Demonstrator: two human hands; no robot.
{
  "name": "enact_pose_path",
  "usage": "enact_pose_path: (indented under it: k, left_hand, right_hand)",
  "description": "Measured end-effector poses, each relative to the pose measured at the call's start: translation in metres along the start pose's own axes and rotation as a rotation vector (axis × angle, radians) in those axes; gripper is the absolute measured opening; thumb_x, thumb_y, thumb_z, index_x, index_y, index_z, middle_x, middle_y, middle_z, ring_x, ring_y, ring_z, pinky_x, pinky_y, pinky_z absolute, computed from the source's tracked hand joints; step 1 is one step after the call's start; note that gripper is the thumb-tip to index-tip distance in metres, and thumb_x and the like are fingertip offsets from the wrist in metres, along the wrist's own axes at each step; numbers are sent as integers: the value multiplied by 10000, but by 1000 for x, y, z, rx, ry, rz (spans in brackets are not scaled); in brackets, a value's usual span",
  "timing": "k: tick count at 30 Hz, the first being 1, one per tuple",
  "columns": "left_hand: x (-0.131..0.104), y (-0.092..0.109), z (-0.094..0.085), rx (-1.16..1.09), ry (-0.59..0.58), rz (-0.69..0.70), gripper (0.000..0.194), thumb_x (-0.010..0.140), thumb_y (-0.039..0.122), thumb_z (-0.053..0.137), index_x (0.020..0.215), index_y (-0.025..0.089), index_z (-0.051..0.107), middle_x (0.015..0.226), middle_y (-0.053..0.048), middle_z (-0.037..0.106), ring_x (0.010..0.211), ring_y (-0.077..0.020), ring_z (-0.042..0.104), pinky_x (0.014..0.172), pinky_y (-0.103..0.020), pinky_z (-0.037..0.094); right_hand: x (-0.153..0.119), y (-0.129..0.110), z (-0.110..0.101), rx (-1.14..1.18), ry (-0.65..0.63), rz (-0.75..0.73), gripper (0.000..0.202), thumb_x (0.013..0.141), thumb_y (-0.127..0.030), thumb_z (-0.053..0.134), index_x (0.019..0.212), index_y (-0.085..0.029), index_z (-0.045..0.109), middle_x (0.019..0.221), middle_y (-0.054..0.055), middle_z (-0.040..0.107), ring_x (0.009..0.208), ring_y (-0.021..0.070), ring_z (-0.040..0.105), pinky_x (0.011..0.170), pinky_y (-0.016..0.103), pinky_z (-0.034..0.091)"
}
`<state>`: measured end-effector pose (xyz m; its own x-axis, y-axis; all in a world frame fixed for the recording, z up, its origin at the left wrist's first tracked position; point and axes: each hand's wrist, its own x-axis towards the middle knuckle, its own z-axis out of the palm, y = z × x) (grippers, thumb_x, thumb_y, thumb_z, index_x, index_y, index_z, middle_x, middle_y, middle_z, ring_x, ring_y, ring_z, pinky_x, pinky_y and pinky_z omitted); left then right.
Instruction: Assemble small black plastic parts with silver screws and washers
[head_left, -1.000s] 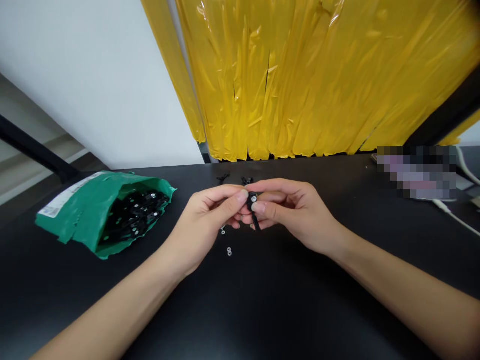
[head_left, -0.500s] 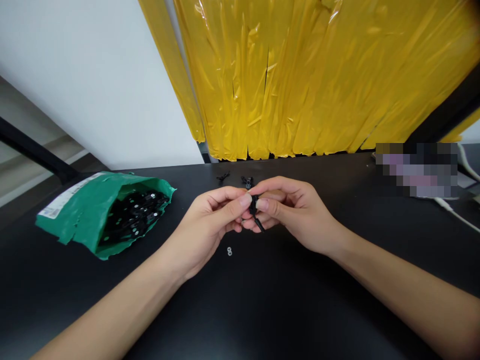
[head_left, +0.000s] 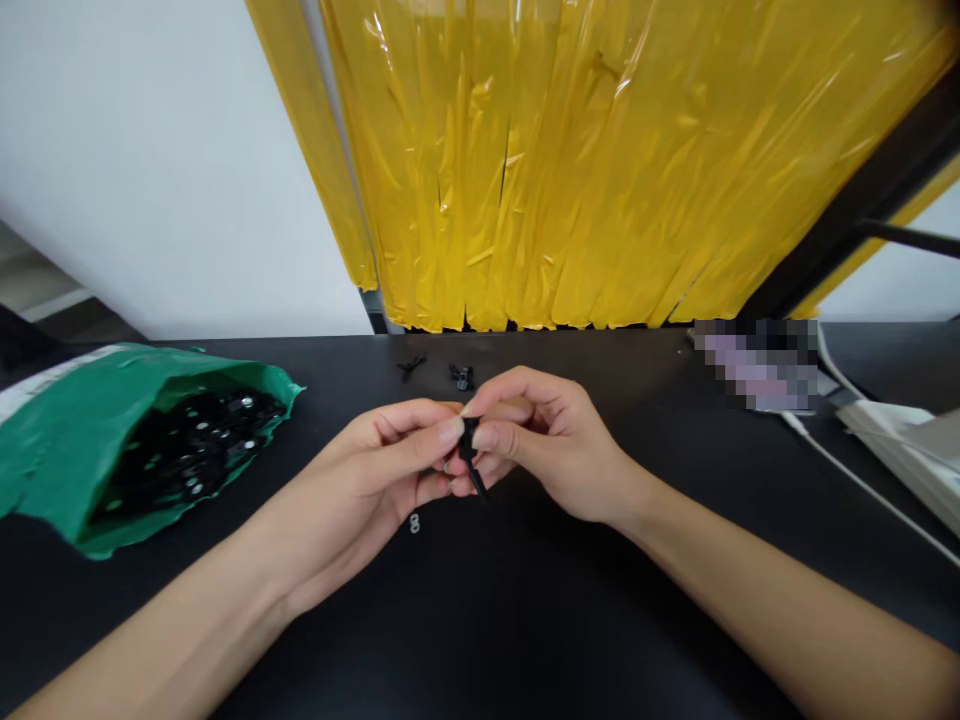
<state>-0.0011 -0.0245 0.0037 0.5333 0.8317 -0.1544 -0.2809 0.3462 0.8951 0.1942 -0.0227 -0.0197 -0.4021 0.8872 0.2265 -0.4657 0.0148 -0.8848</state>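
A small black plastic part (head_left: 470,452) with a thin stem pointing down is pinched between both hands over the black table. My left hand (head_left: 397,450) grips it from the left with thumb and fingers. From the other side, my right hand (head_left: 532,435) presses it between thumb and forefinger. The fingertips hide much of the part's upper end. Beneath the left hand lies a small clear figure-eight-shaped piece (head_left: 415,523). Beyond the hands rest two more black parts, one thin and branching (head_left: 411,366) and one chunkier (head_left: 461,377).
An open green plastic bag (head_left: 150,385) full of black parts lies at the left. At the right are a blurred-out object (head_left: 757,370), a white cable (head_left: 847,475) and a pale box-like item (head_left: 900,430). Yellow plastic sheeting (head_left: 525,200) hangs behind the black table (head_left: 570,620).
The whole view has shifted, so things appear further left, and more of the right side shows. Both hands keep hold of the black part, with little change in grip.
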Motion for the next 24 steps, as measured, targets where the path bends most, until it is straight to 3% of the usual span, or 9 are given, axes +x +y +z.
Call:
enact_pose_path:
  k: [7,14,24]
  left_hand:
    - [-3,1,3,13,35,-5,115,858,292,874,929,213,831,857,-25,741,782,-111,683,755,-189,630]
    - [1,1,5,277,140,100,317,893,490,809,830,179,800,798,-31,711,717,-117,647,664,-179,567]
    - [1,2,5,426,151,169,258,923,432,784,833,192,806,802,-34,741,728,-143,657,676,-240,514]
  right_hand:
    - [1,-5,1,22,-33,49,252,831,-318,902,971,-201,728,763,-21,806,674,148,811,656,231,681]
    - [2,-1,1,21,-16,42,237,824,-302,908,959,-204,738,763,-20,808,682,146,812,656,224,679]
    - [0,4,-1,7,-22,-6,204,858,-261,882,972,-208,722,790,-21,822,711,140,818,671,216,678]
